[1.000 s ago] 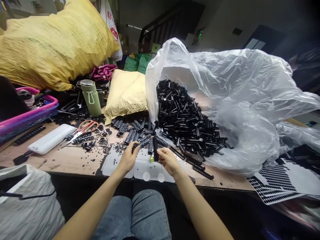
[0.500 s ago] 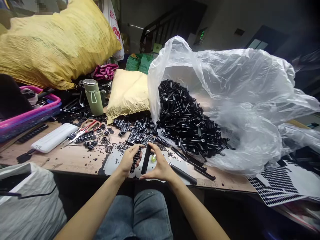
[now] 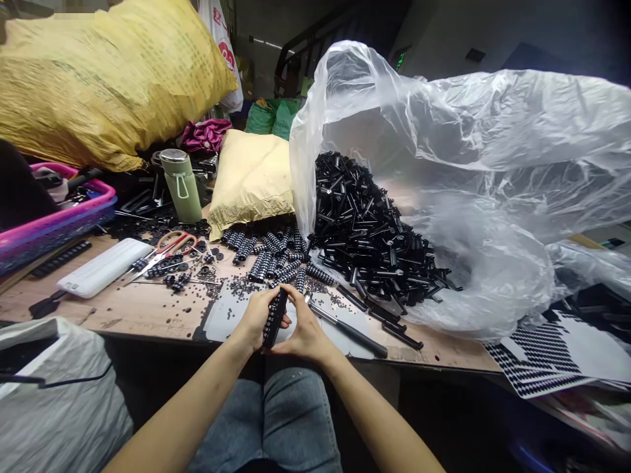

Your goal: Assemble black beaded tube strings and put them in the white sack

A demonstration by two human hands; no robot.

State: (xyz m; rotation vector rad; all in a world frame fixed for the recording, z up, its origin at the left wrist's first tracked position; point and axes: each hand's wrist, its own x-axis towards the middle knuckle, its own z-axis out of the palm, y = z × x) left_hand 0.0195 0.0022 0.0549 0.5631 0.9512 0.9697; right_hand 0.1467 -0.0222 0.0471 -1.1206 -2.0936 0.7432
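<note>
My left hand (image 3: 252, 320) is closed around a row of black rings with white characters (image 3: 272, 323), held upright at the table's front edge. My right hand (image 3: 306, 334) grips a narrow black plastic strip (image 3: 282, 301) between thumb and fingertips. The strip lies against the row of rings, and fingers hide part of both. Just behind my hands, similar ringed rows (image 3: 271, 255) lie in a loose heap. A tool with a metal shaft and black handle (image 3: 362, 340) rests to the right of my right hand, on a pale sheet (image 3: 221, 322).
Black plastic parts (image 3: 365, 230) spill from a clear plastic bag (image 3: 444, 144). Scissors (image 3: 170, 248), a white oblong case (image 3: 106, 268) and a green flask (image 3: 181, 187) stand left, near a pink basket (image 3: 106, 190). Tiny black rings (image 3: 190, 292) are scattered about. A yellow sack (image 3: 254, 174) sits behind.
My right hand has moved left and brought the black strip against the ringed row in my left hand. Before, the two pieces were apart. The view has shifted slightly.
</note>
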